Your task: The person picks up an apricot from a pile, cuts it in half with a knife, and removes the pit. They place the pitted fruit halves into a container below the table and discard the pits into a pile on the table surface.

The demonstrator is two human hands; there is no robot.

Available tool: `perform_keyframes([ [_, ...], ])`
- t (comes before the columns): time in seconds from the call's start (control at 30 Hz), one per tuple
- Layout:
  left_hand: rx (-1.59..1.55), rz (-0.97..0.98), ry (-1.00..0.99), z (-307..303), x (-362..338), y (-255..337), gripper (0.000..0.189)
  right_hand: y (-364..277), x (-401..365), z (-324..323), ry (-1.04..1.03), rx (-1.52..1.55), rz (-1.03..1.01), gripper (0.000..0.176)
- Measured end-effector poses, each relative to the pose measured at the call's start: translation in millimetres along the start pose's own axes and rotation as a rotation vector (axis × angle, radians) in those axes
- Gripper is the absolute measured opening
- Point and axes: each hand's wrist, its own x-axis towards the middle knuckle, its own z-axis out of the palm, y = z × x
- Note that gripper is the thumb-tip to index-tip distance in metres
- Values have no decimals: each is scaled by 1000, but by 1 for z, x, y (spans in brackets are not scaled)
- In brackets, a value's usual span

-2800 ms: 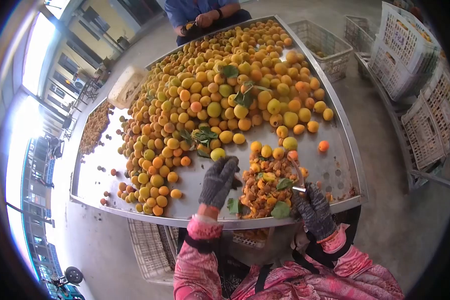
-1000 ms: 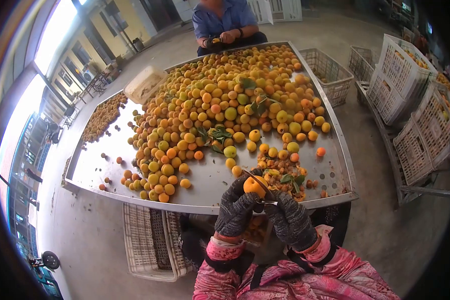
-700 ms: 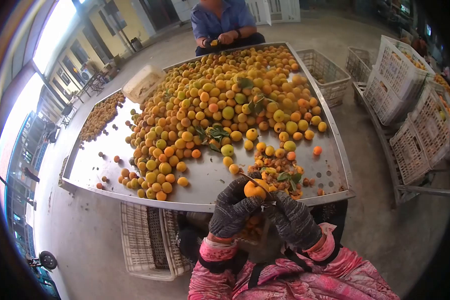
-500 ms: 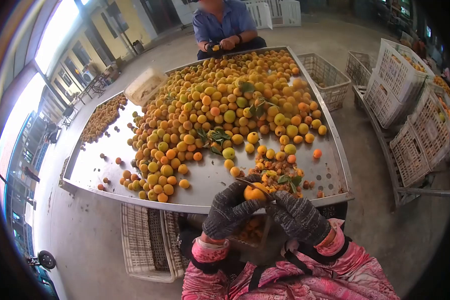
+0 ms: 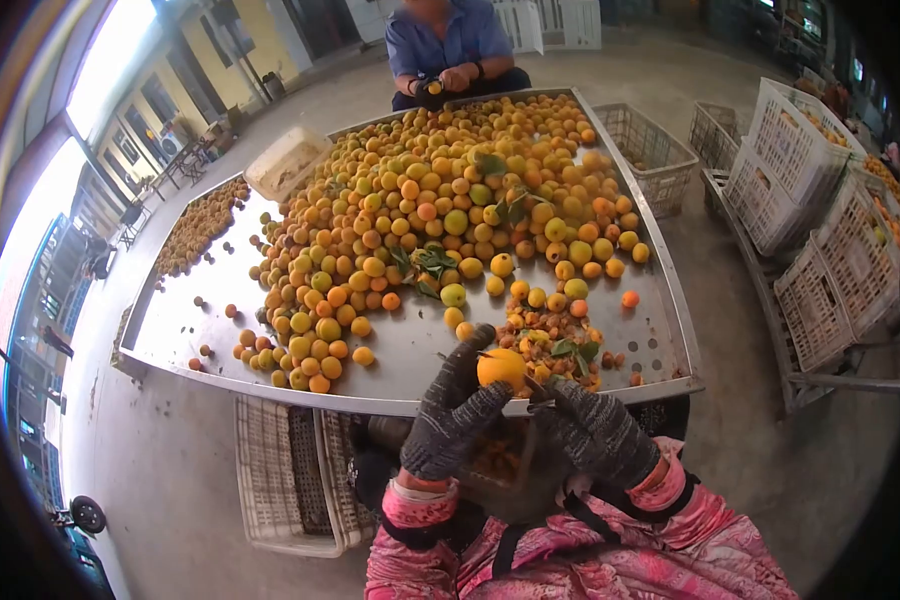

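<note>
My left hand [image 5: 452, 418], in a dark grey knit glove, is closed around an orange-yellow apricot [image 5: 500, 369] above the table's near edge. My right hand [image 5: 600, 430], gloved alike, pinches a thin dark tool [image 5: 539, 390] that looks like a small knife, mostly hidden by the fingers, its tip close to the apricot's right side. Beyond my hands lie a heap of apricots [image 5: 370, 265] and a patch of pits and torn flesh [image 5: 540, 345] with a few leaves. Below my hands sits a container [image 5: 495, 465] with orange pieces, partly hidden.
The metal-rimmed table [image 5: 410, 375] bears the heap, with small brown pits [image 5: 195, 235] at its far left and a white plastic tub [image 5: 288, 165]. A co-worker [image 5: 450, 45] sits opposite, handling fruit. Crates [image 5: 295, 475] stand below left; stacked crates [image 5: 795, 150] stand on the right.
The dark tool lay across the apricot's top; now it is at the fruit's right side. My left fingers have extended upward behind the apricot. The view has shifted slightly.
</note>
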Motion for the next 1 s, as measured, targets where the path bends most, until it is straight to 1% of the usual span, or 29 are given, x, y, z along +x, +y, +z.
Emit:
perform_keyframes([
  [0.03,80,-101,-76,-5,-2,12,38,-2,2,-3,-38,35,22,29],
  [0.07,78,-99,-80,-3,-4,10,38,-4,3,-4,-73,67,43,30],
  [0.1,-40,-90,-33,0,-8,6,38,-5,3,0,-72,63,43,30],
  [0.13,-156,-86,12,4,-12,0,38,-7,0,11,25,332,153,33],
  [0.17,-157,-91,7,13,-14,-8,38,-8,-4,21,125,602,263,36],
  [0.23,-177,49,175,30,-13,-28,42,-1,-9,31,134,563,279,37],
  [0.27,-182,46,174,29,-13,-33,42,0,-11,33,141,531,303,38],
  [0.3,-91,55,161,27,-13,-36,41,-1,-9,31,140,527,307,38],
  [0.33,4,62,147,25,-13,-37,40,-5,-6,28,168,556,280,37],
  [0.37,5,58,144,22,-13,-27,40,-7,-5,26,197,585,251,37],
  [0.4,-45,-112,70,18,-12,-10,40,-3,-7,22,199,583,251,37],
  [0.43,-94,-281,-2,16,-12,-1,40,6,-12,16,93,383,195,36],
  [0.47,-91,-280,-2,14,-10,-4,40,10,-15,13,-11,184,138,36],
  [0.5,13,-147,-25,9,-8,-11,39,5,-11,10,-11,189,140,36],
  [0.53,116,-11,-47,7,-8,-16,39,-6,-3,4,-17,361,293,36],
  [0.57,119,-10,-46,9,-10,-16,39,-11,1,2,-20,531,446,36],
  [0.6,44,-10,27,15,-14,-18,38,-7,0,8,-18,534,446,36],
  [0.63,-31,-10,99,21,-16,-20,38,3,-5,19,47,393,320,37],
  [0.67,-31,-10,98,27,-16,-25,38,9,-9,27,108,251,194,37],
  [0.73,-142,-8,245,35,-16,-36,38,11,-15,35,113,260,206,37],
  [0.77,-145,-10,244,30,-16,-46,38,12,-17,37,121,267,217,37],
  [0.8,28,81,225,22,-17,-61,38,9,-16,36,120,265,222,37],
  [0.83,202,172,204,17,-17,-70,38,6,-12,34,163,277,199,37],
  [0.87,201,170,204,21,-17,-60,38,3,-10,31,206,289,175,37],
  [0.9,67,77,181,26,-15,-44,39,2,-9,30,207,290,176,37],
  [0.93,-66,-15,159,28,-15,-34,39,1,-9,28,174,418,234,36],
  [0.97,-66,-15,161,24,-15,-34,39,0,-9,25,139,547,290,36],
  [1.0,-133,13,113,19,-14,-36,40,-6,-7,17,136,549,290,36],
])
